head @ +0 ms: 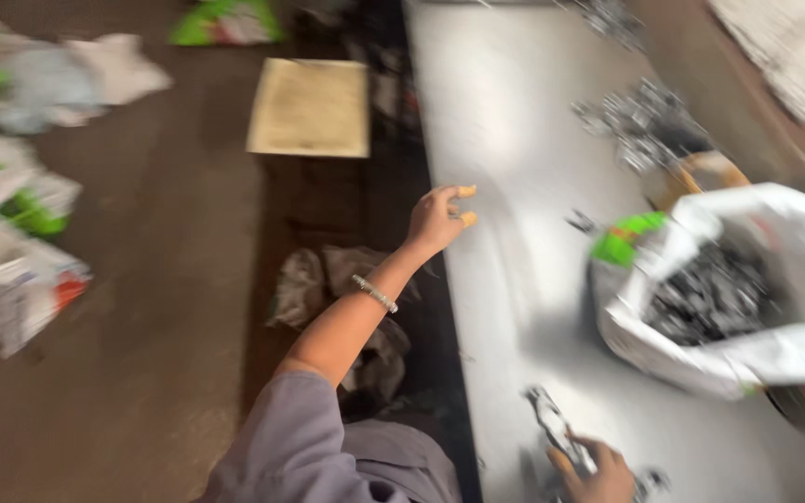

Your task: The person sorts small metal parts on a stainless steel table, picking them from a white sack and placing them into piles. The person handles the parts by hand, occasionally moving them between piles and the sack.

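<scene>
While the right hand (593,470) grips a shiny metal piece (556,430) at the tabletop's (505,140) near edge, the left hand (437,222) rests half-curled and empty on its left edge, the white sack (701,359) already well filled, loose piles (640,121) still waiting.

Open white woven plastic sack with green patch (701,279) on grey worktable (505,121); crumpled white-green plastic bags (11,196) left of table; tan rectangular cardboard sheet (309,107) beside table edge.
</scene>
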`<state>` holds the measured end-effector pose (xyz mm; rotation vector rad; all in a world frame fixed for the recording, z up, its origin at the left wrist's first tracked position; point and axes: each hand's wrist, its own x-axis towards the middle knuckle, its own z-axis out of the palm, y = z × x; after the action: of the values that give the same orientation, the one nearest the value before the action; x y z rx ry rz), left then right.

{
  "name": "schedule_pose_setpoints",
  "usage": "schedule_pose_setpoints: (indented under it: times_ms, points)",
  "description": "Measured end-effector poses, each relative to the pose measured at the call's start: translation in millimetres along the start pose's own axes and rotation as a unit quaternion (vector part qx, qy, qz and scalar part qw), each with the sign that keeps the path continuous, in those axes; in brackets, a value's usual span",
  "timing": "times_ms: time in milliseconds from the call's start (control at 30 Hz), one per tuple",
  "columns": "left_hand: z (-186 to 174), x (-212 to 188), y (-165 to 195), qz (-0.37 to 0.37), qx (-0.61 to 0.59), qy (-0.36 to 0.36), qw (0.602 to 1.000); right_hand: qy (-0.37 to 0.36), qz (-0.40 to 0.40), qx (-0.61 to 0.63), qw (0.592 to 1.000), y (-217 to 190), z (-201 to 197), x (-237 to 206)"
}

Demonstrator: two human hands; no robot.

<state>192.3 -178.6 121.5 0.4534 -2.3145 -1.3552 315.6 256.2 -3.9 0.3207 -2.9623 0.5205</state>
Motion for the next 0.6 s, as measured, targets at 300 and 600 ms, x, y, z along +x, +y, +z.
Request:
schedule_pose_setpoints:
  times_ms: [300, 600]
  points:
    - [227.7, 59.7, 61.9, 0.205, 0.123, -0.117, 0.964, -0.054, 0.029, -0.03, 0.998, -73.3, -22.1, -20.7]
    - [269.7, 55.8, 69.9, 0.345, 0.185, -0.09, 0.916, 0.039, 0.026, 0.04, 0.998, -63.6, -16.1, -36.0]
